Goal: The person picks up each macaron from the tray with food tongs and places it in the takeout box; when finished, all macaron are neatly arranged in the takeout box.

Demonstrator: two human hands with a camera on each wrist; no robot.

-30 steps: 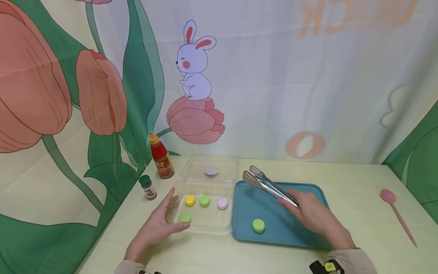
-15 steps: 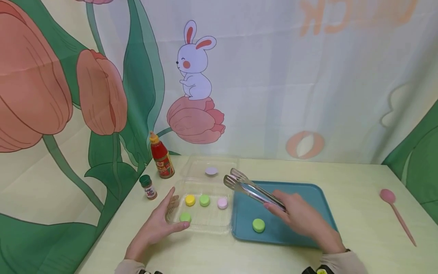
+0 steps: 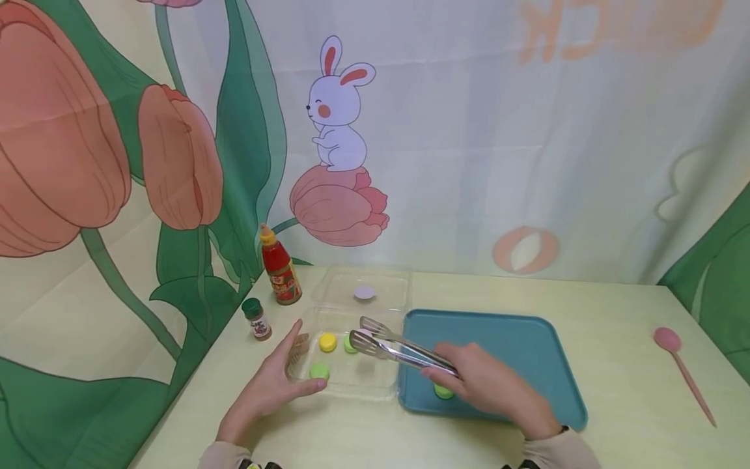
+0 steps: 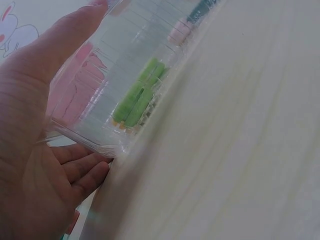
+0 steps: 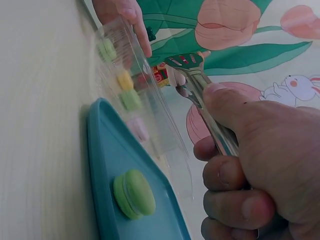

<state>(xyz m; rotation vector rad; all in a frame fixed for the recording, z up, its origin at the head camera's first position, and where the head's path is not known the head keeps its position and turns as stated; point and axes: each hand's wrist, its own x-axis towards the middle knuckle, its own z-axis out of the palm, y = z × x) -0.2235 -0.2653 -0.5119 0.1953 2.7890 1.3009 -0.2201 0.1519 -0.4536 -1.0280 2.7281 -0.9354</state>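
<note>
The small, round, pale pink macaron (image 5: 175,77) sits between the slotted tips of the shiny metal tongs (image 5: 197,82), over the clear plastic container; the head view gives only a sliver of pink there, while the right wrist view shows it between the tips.

Nearest, both sleeves and the wrist devices are cut off by the head view's lower edge. The right hand (image 3: 486,381) has its fingers curled firmly round the tongs' handles. The left hand (image 3: 275,381) is spread wide, fingers nearly straight, at the left end of the clear plastic container (image 3: 351,394); the left wrist view shows fingertips touching its corner.

On the blue rectangular tray (image 3: 515,352) lies a plump green macaron (image 5: 134,194), partly covered by the right hand in the head view but whole in the right wrist view.

Inside the container, a green macaron near the front-left corner (image 3: 319,371) and a round yellow macaron (image 3: 327,342) show plainly. A second green one (image 3: 349,345) is half behind the tongs. A pink one inside (image 5: 137,128), masked by the tongs from above, appears blurred in the right wrist view.

To the right lies a pink long-handled spoon (image 3: 668,340). Left of the container stand a green-capped jar (image 3: 256,319) and a red sauce bottle (image 3: 281,270), their label print unreadable. Behind is the transparent lid (image 3: 334,293), its edges faint, then the printed rabbit-and-tulip curtain (image 3: 439,163).
</note>
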